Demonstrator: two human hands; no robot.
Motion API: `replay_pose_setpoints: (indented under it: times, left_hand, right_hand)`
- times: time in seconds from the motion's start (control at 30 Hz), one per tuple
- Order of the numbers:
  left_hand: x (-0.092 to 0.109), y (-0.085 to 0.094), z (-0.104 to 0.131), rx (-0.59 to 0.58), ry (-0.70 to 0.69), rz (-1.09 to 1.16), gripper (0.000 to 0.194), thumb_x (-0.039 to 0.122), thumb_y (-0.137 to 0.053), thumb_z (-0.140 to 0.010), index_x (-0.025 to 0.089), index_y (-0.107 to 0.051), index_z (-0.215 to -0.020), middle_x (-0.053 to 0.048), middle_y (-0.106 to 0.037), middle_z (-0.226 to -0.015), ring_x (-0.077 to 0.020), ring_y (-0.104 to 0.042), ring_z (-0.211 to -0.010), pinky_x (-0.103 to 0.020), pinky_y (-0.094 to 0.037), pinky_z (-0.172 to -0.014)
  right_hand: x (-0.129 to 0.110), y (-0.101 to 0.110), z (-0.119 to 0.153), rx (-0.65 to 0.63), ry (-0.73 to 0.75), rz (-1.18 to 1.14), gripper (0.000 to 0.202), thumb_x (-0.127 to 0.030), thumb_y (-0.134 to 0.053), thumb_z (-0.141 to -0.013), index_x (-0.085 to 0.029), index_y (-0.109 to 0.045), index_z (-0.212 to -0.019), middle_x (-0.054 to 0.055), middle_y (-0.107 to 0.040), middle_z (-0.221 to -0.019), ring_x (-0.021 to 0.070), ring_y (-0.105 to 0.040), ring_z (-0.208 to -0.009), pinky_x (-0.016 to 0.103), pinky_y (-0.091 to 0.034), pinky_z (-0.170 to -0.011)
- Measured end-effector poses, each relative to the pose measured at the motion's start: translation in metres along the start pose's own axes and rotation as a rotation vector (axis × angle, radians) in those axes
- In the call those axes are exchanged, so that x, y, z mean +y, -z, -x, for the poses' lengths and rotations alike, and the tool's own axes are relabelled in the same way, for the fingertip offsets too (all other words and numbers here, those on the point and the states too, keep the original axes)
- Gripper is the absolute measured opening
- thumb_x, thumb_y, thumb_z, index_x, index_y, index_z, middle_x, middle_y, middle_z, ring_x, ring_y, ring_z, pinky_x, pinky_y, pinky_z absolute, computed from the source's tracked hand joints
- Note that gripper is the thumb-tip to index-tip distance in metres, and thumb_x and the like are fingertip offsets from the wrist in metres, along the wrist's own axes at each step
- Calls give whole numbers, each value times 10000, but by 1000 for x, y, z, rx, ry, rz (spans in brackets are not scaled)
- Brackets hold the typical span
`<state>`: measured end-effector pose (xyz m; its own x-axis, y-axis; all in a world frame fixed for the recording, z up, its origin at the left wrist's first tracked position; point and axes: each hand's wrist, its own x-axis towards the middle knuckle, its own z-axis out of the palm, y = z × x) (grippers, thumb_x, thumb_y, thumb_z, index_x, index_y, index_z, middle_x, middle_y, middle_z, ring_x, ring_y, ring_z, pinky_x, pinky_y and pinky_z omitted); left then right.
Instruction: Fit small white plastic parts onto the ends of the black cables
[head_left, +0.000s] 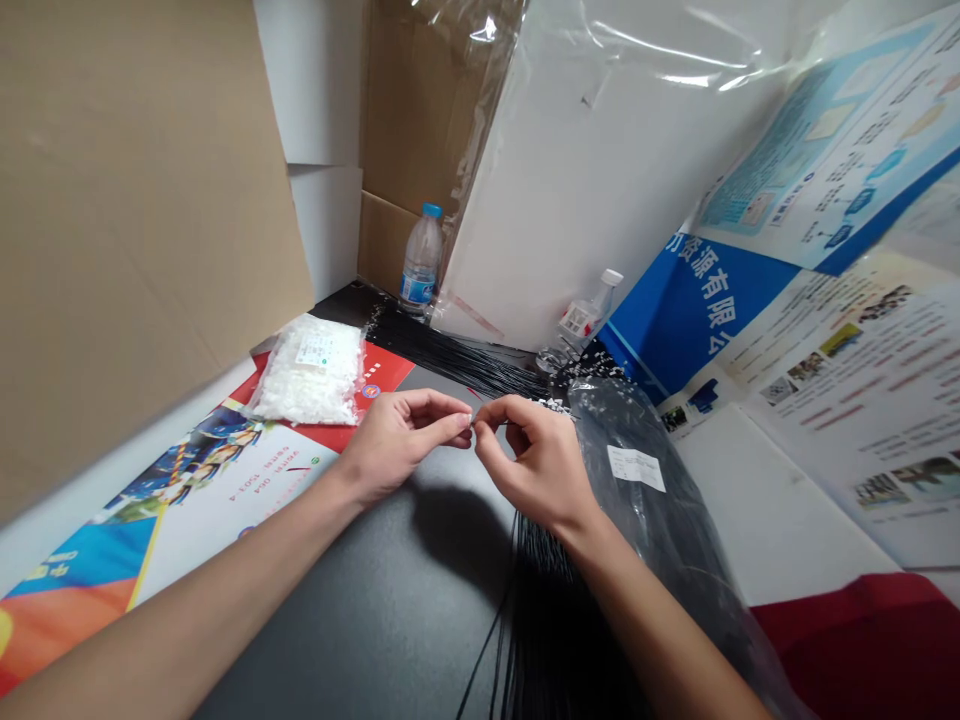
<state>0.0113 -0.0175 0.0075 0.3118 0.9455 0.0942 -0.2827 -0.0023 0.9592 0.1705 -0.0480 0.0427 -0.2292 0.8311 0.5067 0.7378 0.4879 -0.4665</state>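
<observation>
My left hand is closed in a pinch, thumb against forefinger, on a tiny pale piece that looks like a small white plastic connector. Facing it, my right hand pinches what appears to be the end of a thin black wire, mostly covered by the fingers. The fingertips of both hands almost meet above the dark grey tabletop. Below my right hand and forearm lies a thick bundle of black wires, with a few strands apart on its left. White connectors show just behind my right hand.
A clear bag of white pieces lies on a printed sheet at left. More black wires run along the back, near two plastic bottles. A labelled plastic bag lies right. Cardboard and boards enclose the table.
</observation>
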Motion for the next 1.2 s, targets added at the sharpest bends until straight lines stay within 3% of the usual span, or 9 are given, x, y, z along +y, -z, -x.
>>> replay_pose_setpoints:
  times: [0.2, 0.53, 0.67, 0.87, 1.2]
  left_hand:
    - [-4, -1, -1, 19, 22, 48, 226, 300, -801, -684, 135, -728, -820, -56, -745, -774, -185, -695, -729, -354, -575, -788]
    - [-5, -9, 4, 72, 55, 67, 259, 335, -782, -692, 122, -713, -823, -72, -737, -821, -205, -679, -842, -348, -536, -849]
    - [-5, -9, 5, 106, 29, 29, 252, 324, -783, -691, 128, -712, -832, -66, -735, -820, -198, -671, -823, -336, -534, -825]
    - [-6, -12, 7, 92, 101, 242, 254, 304, -813, -664, 129, -706, -814, -50, -732, -820, -172, -669, -821, -347, -523, -882]
    - [-6, -9, 4, 87, 108, 309, 259, 293, -842, -660, 126, -707, -806, -35, -738, -795, -157, -685, -796, -348, -537, -897]
  right_hand:
    - [0, -1, -1, -1, -123, -73, 115, -219, -566, -774, -176, -619, -682, -46, -517, -526, 71, -348, -440, 211, -309, -450]
    - [-2, -9, 6, 152, 83, 220, 119, -207, -547, -830, -196, -552, -712, 10, -639, -704, 122, -565, -631, 233, -418, -608]
    - [-3, -11, 6, 141, 94, 249, 119, -198, -539, -844, -197, -556, -726, 15, -642, -707, 122, -574, -633, 232, -426, -612]
    - [-3, -12, 8, 172, 85, 203, 109, -202, -566, -845, -197, -577, -736, 5, -645, -711, 107, -537, -586, 229, -403, -566]
    - [0, -9, 5, 131, 67, 146, 75, -208, -586, -851, -193, -626, -788, 5, -681, -743, 103, -534, -571, 228, -409, -568]
